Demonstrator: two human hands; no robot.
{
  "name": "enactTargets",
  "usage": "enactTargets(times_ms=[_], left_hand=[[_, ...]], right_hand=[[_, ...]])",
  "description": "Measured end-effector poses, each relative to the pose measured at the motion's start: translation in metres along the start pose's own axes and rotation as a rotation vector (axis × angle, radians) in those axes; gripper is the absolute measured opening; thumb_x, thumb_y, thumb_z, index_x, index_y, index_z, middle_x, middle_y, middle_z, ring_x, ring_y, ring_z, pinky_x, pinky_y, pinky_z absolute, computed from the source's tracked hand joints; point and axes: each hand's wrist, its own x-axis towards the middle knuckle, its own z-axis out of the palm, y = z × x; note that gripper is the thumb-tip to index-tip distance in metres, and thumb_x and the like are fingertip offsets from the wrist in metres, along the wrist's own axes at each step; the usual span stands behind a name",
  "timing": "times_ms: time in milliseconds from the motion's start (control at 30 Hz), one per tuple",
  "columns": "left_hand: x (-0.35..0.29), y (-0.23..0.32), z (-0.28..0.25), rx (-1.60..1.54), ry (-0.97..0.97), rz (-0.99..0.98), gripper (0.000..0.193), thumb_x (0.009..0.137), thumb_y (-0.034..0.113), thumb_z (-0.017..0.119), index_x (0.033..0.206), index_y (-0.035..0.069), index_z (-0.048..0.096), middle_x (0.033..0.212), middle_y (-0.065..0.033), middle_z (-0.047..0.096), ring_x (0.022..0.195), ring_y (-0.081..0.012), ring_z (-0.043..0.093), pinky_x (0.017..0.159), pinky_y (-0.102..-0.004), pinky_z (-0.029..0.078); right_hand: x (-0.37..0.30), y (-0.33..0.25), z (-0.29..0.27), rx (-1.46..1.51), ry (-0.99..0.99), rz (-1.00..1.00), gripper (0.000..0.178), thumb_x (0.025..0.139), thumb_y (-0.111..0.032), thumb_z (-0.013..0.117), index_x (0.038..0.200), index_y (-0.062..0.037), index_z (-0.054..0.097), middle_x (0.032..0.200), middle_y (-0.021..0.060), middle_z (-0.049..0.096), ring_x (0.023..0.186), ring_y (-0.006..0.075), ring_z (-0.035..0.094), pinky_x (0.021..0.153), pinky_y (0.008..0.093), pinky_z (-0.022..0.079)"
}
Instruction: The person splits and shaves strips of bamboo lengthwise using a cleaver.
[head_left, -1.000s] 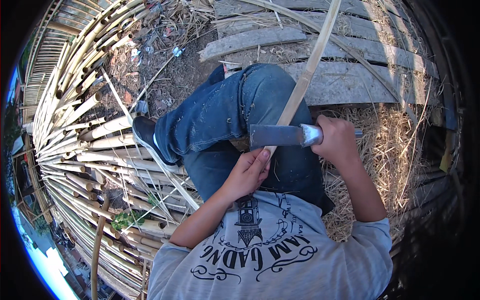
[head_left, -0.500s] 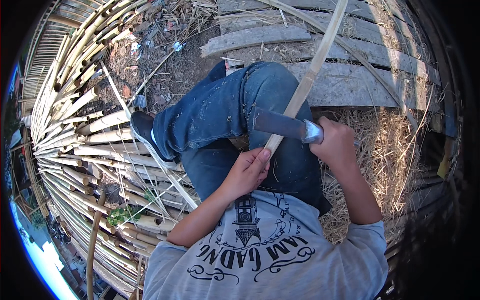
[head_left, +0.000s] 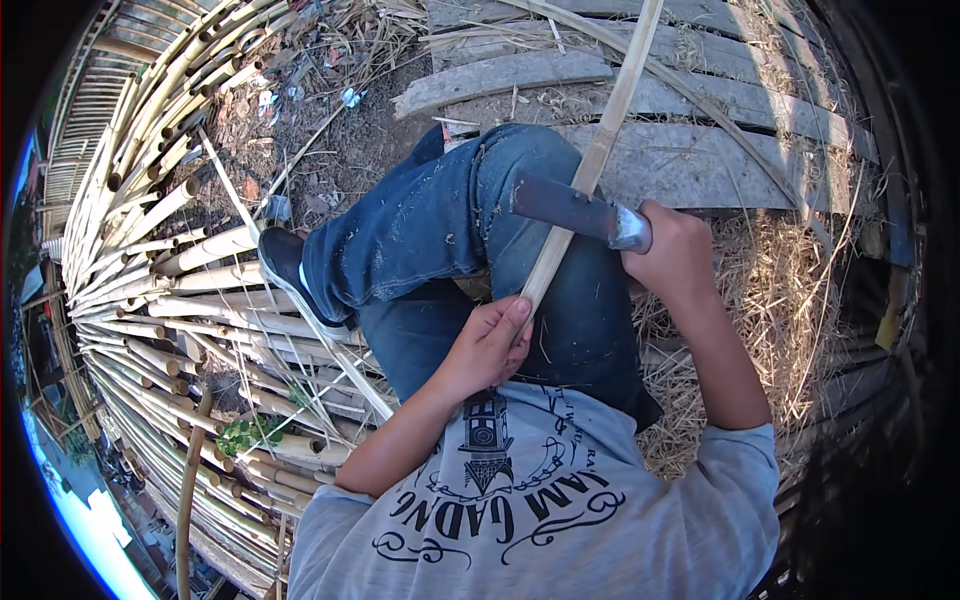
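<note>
Between the thumb and fingers of my left hand is the near end of a long, flat bamboo strip. From there the strip slants over my bent knee toward the far right. My right hand is closed around the handle of a broad-bladed chopping knife, the handle mostly hidden in the fist. Its dark blade lies across the strip above my thigh, a shiny metal collar joining blade and handle. I cannot tell how deep the edge sits in the strip.
My legs in blue jeans are folded in front of me. A large stack of bamboo poles fans out on the left. Weathered planks lie ahead, with straw-like shavings on the right. Another thin strip crosses the planks.
The knife has shifted a little farther along the strip, away from my left hand. The strip's far end has swung slightly left. My left hand keeps its grip.
</note>
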Motion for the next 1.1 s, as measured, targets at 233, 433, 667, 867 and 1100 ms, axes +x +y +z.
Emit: enactTargets(times_ms=[233, 433, 667, 867, 1100], left_hand=[[-0.002, 0.002, -0.006, -0.009, -0.034, -0.010, 0.038, 0.102, 0.036, 0.037, 0.078, 0.008, 0.044, 0.050, 0.0026, 0.034, 0.036, -0.0052, 0.029, 0.032, -0.0217, 0.025], [-0.006, 0.007, -0.011, 0.006, -0.028, -0.002, 0.037, 0.101, 0.036, 0.038, 0.078, 0.007, 0.044, 0.049, 0.0023, 0.034, 0.035, -0.0053, 0.029, 0.031, -0.0217, 0.026], [-0.011, 0.002, -0.019, -0.015, -0.028, 0.037, 0.038, 0.101, 0.035, 0.038, 0.078, 0.007, 0.044, 0.049, 0.0027, 0.033, 0.035, -0.0053, 0.029, 0.031, -0.0215, 0.025], [-0.012, 0.001, -0.018, -0.038, -0.028, -0.010, 0.036, 0.101, 0.034, 0.040, 0.078, 0.007, 0.045, 0.050, 0.0030, 0.034, 0.035, -0.0049, 0.029, 0.032, -0.0212, 0.025], [-0.016, -0.010, -0.027, -0.056, -0.088, -0.017, 0.038, 0.100, 0.037, 0.040, 0.078, 0.007, 0.045, 0.049, 0.0027, 0.032, 0.036, -0.0052, 0.028, 0.031, -0.0214, 0.024]], right_hand=[[0.010, 0.006, -0.001, 0.027, 0.027, 0.031, 0.024, 0.057, -0.018, 0.071, 0.073, -0.0067, 0.058, 0.064, 0.0107, 0.061, 0.061, 0.0313, 0.063, 0.057, 0.0408, 0.050], [0.023, 0.020, -0.009, -0.055, 0.104, 0.026, 0.022, 0.059, -0.019, 0.070, 0.071, -0.0064, 0.056, 0.061, 0.0123, 0.059, 0.058, 0.0318, 0.062, 0.056, 0.0391, 0.050], [0.026, 0.014, -0.009, 0.001, 0.034, 0.097, 0.020, 0.058, -0.017, 0.069, 0.071, -0.0065, 0.058, 0.066, 0.0122, 0.063, 0.062, 0.0320, 0.063, 0.058, 0.0395, 0.051], [0.010, -0.017, -0.006, -0.034, -0.105, -0.356, 0.019, 0.065, -0.018, 0.068, 0.069, -0.0047, 0.056, 0.063, 0.0176, 0.060, 0.061, 0.0331, 0.063, 0.056, 0.0417, 0.049], [0.035, 0.025, -0.023, -0.037, 0.048, 0.073, 0.019, 0.060, -0.019, 0.069, 0.071, -0.0065, 0.059, 0.062, 0.0145, 0.061, 0.060, 0.0345, 0.062, 0.058, 0.0424, 0.050]])
